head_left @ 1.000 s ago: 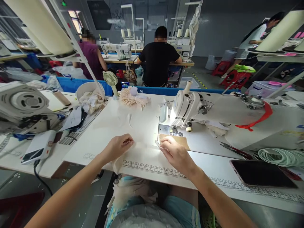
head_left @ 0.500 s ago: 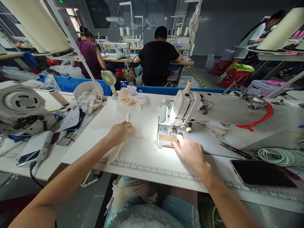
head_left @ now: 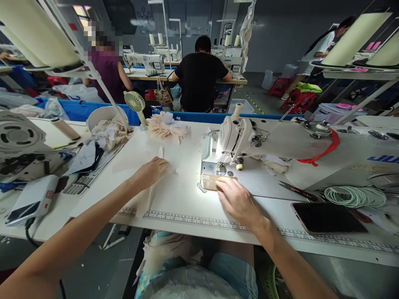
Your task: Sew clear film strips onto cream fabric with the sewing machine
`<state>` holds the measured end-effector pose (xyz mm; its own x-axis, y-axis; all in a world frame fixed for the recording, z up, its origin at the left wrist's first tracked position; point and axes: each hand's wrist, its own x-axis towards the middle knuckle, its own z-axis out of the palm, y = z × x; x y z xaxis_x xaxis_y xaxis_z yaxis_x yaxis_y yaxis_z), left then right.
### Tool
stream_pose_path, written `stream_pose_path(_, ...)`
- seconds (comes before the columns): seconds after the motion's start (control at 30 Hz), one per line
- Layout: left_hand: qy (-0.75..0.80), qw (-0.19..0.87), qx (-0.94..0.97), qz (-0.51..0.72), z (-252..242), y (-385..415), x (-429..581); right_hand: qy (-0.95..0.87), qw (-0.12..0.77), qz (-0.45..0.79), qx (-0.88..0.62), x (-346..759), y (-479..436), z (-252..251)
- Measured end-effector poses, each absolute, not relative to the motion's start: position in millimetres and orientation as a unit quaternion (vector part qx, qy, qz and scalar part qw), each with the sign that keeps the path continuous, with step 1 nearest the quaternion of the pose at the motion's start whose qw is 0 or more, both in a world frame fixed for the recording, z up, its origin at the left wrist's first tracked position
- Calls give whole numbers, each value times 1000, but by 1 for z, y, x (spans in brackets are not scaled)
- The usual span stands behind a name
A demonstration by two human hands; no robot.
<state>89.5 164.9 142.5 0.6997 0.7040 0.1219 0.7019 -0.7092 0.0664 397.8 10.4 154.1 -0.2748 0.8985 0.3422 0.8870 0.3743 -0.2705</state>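
Worktop (head_left: 183, 195): white, with a printed ruler (head_left: 199, 222) along the edge nearest the seated person.
Sewing machine (head_left: 237, 139): on the worktop, its lamp bright over the needle area.
Far edge: a small fan (head_left: 135, 101) stands beside a bundle of cream strips (head_left: 160, 126).
Right end: scissors (head_left: 297, 191), a coil of pale green cord (head_left: 355, 196) and a dark-screened phone (head_left: 328, 219) lie close together.
Room: grey-walled; a person in black (head_left: 199, 79) sits ahead, back to us, at another machine.
Left hand (head_left: 152, 171): palm down, fingers bent over the pale cloth (head_left: 150, 195); whether they pinch it, I can't tell.
Pale cloth: flat on the worktop, under that hand and reaching the ruler.
Right hand (head_left: 237, 197): arched, fingertips on the tan piece (head_left: 209, 182); pressing or gripping, I can't tell.
Tan piece: flat, just on the near side of the needle area.
Arms: both stretched forward, the hands well apart.
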Motion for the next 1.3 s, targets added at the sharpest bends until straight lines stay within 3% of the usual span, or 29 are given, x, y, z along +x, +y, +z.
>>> stream_pose_path(0.2,406,-2,910,78,139,164,92,-853,137,-24,-503,381,24,153)
stream_pose_path(0.5,491,60,847,194,145,180,88,-848,130,-64,-510,388,17,151)
stream_pose_path(0.7,548,163,715,403,199,171,66,-842,130,-79,-517,392,13,148)
stream_pose_path(0.87,455,298,831,117,201,128,102,-833,139,-82,-529,391,13,146)
stream_pose_path(0.93,427,326,841,66,186,128,117,-829,139,-84,-535,391,12,145)
stream_pose_path(1.13,440,260,850,124,172,163,138,-823,133,-96,-544,389,10,143)
stream_pose_path(1.3,358,347,858,124,185,144,192,-823,129,-97,-545,389,10,141)
